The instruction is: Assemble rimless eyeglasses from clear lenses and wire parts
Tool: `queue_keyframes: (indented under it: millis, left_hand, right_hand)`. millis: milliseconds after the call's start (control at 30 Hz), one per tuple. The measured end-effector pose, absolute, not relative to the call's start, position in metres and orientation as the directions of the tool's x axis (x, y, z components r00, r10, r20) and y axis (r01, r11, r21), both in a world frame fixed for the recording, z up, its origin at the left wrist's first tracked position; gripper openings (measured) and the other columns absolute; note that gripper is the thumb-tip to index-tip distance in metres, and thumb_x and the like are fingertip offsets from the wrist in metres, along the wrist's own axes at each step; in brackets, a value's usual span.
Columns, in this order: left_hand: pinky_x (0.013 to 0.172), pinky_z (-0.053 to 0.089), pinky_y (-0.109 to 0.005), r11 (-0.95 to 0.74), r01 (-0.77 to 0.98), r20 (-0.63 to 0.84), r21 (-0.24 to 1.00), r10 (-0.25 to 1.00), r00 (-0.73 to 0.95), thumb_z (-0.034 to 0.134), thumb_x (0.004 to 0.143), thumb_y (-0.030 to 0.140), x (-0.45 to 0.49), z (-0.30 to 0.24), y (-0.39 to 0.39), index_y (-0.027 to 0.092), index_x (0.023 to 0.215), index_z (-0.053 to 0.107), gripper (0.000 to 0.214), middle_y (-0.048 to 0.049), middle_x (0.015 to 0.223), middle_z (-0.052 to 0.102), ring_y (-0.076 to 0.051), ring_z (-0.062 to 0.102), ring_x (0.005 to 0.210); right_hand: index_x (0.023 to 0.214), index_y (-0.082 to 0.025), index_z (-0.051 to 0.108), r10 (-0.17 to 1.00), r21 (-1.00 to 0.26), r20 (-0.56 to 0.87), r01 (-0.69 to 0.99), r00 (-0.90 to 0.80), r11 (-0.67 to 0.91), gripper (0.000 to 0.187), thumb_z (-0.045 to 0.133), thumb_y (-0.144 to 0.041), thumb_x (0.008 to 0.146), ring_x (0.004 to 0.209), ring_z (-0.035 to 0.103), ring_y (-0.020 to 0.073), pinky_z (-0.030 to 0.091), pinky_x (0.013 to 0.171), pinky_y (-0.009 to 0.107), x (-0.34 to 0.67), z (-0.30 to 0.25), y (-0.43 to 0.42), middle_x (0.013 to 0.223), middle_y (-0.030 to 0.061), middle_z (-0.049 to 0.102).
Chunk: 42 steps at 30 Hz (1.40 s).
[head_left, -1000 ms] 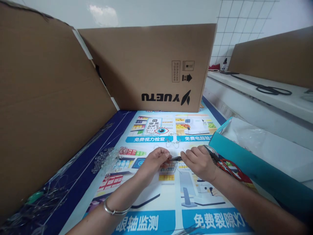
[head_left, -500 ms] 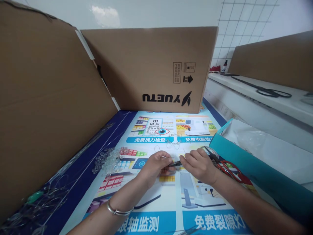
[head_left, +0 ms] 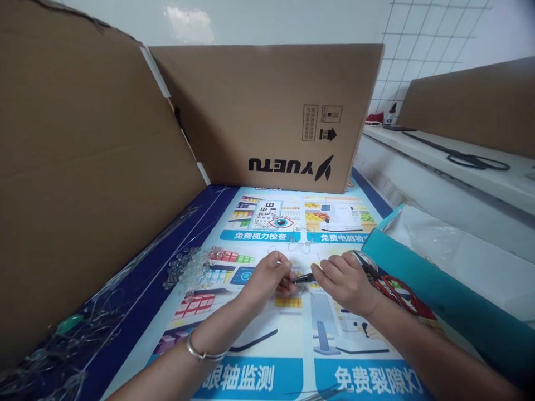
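Note:
My right hand [head_left: 345, 281] is wrapped round a pair of dark pliers [head_left: 304, 278], whose narrow jaws point left. My left hand [head_left: 271, 275] is closed in a pinch at the tip of the pliers, holding a thin wire piece that is too small to make out fully. Faint wire ends show around the fingertips. Just beyond the hands, a loop of wire with clear beads [head_left: 301, 239] lies on the printed mat. Clear glass-like beads [head_left: 190, 270] are heaped left of my left hand. Red-handled scissors [head_left: 395, 291] lie beside my right wrist.
A teal box [head_left: 422, 278] with clear plastic inside stands at the right. Tall cardboard panels [head_left: 259, 106] wall off the back and left. Tangled wires [head_left: 67, 345] lie along the left edge. Black scissors [head_left: 476, 161] rest on the right ledge, and wire lengths [head_left: 321, 394] at the near edge.
The whole view has shifted slightly, so things appear a little further right. The plier jaws stay at my left fingertips, with the fingers only slightly moved.

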<state>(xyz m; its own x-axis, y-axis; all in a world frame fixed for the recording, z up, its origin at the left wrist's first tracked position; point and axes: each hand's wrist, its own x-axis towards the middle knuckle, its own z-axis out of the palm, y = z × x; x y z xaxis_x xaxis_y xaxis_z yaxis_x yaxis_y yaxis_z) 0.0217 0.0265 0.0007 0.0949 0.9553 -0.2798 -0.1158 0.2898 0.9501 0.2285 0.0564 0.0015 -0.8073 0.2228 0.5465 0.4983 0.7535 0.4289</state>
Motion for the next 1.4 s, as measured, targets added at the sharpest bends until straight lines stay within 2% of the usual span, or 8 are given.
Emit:
queue_keyframes:
  millis: [500,900,1167,1400]
  left_hand:
    - [0.044,0.041,-0.02,0.289,-0.049,-0.281,0.956,0.951,0.132,0.053,0.078,0.042,0.0144,-0.0084,0.0315,0.019,0.077,0.043,0.026,-0.0035,0.065,0.064,-0.016,0.064,0.05]
    - [0.044,0.041,-0.02,0.298,-0.07,-0.285,0.952,0.946,0.153,0.055,0.077,0.037,0.0149,-0.0066,0.0316,0.019,0.077,0.043,0.022,-0.0002,0.061,0.062,-0.015,0.064,0.048]
    - [0.044,0.042,-0.019,0.276,-0.089,-0.264,0.957,0.957,0.123,0.057,0.077,0.039,0.0168,-0.003,0.0317,0.019,0.076,0.042,0.025,-0.0005,0.062,0.063,-0.013,0.062,0.045]
    - [0.043,0.04,-0.019,0.266,-0.083,-0.253,0.96,0.957,0.14,0.057,0.076,0.037,0.0153,-0.0046,0.0335,0.019,0.075,0.043,0.024,0.0003,0.059,0.061,-0.013,0.061,0.044]
  right_hand:
    - [0.101,-0.018,0.059,0.229,0.405,0.548,0.495,-0.805,0.769,0.019,0.052,-0.013,0.084,0.08,0.049,0.0165,0.03,0.069,0.035,0.2287,0.0025,0.0573,0.085,0.0049,0.061]
    - [0.1,-0.017,0.058,0.226,0.409,0.533,0.482,-0.815,0.774,0.017,0.051,-0.014,0.084,0.076,0.047,0.0162,0.028,0.065,0.034,0.2281,0.0024,0.0583,0.08,0.0045,0.06]
    - [0.097,-0.016,0.059,0.226,0.41,0.52,0.472,-0.824,0.781,0.015,0.049,-0.014,0.085,0.072,0.044,0.0158,0.027,0.064,0.034,0.2258,0.0026,0.06,0.076,0.0044,0.059]
    - [0.098,-0.016,0.059,0.204,0.414,0.54,0.468,-0.817,0.781,0.015,0.052,-0.014,0.084,0.072,0.048,0.0151,0.028,0.063,0.034,0.2253,0.0039,0.0579,0.08,0.0039,0.061]
